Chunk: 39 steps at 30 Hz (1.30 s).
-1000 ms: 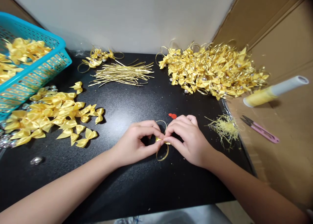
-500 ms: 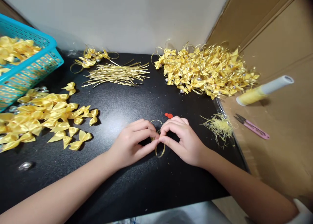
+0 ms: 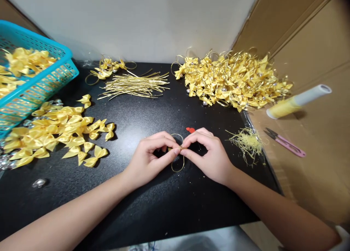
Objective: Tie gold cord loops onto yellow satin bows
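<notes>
Gold tie (image 3: 177, 171), bent into two loops, sits between our hands, on or just above the table (image 3: 136, 214), roughly midway from near edge to far edge and rather closer to the right edge than the left. We pinch it where the loops meet: our left hand (image 3: 153, 154) brings thumb and forefinger together there, and our right hand (image 3: 212, 156) does likewise, the fingertips almost touching. One loop rounds out toward the far edge, the other toward the near edge. What lies under our fingertips is hidden, so we cannot tell whether a bow is caught there.

From its thin, shiny look, we expect it to weigh next to nothing and to be springy rather than limp, since both loops hold a round curve. Its smooth face may slide, so we do best to grip at the crossing with the finger pads; pinching out on a loop could kink it. The gold strips (image 3: 136, 85) near the far edge look like similar stuff. The yellow bows (image 3: 65, 125) toward the left edge seem soft and easily creased, best taken by the middle.
</notes>
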{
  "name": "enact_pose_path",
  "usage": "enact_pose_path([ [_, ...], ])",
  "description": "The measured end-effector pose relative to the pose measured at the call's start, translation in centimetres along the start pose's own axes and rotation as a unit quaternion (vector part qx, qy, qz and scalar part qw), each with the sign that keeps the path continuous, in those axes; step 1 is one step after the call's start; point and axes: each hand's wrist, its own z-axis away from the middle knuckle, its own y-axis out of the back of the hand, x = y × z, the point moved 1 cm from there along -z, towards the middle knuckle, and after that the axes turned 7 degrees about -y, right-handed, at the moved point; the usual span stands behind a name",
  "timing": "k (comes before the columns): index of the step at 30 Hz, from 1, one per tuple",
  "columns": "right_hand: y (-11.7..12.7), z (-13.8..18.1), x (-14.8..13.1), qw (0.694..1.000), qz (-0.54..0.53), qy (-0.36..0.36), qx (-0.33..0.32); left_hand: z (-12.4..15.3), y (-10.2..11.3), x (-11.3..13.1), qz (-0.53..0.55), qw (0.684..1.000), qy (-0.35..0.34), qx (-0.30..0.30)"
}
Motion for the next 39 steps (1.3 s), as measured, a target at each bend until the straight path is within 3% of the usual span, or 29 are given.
enact_pose_path([
  [9, 0.0, 0.14, -0.04, 0.999, 0.035, 0.019, 0.022, 0.05, -0.05, 0.05, -0.037, 0.998, -0.041, 0.01],
  [24, 0.02, 0.23, 0.08, 0.991, 0.115, 0.073, -0.012, 0.22, -0.19, -0.22, -0.085, 0.996, -0.024, -0.007],
  [39, -0.05, 0.24, 0.19, 0.995, 0.089, 0.028, -0.024, 0.16, -0.11, -0.23, -0.13, 0.991, -0.043, -0.005],
])
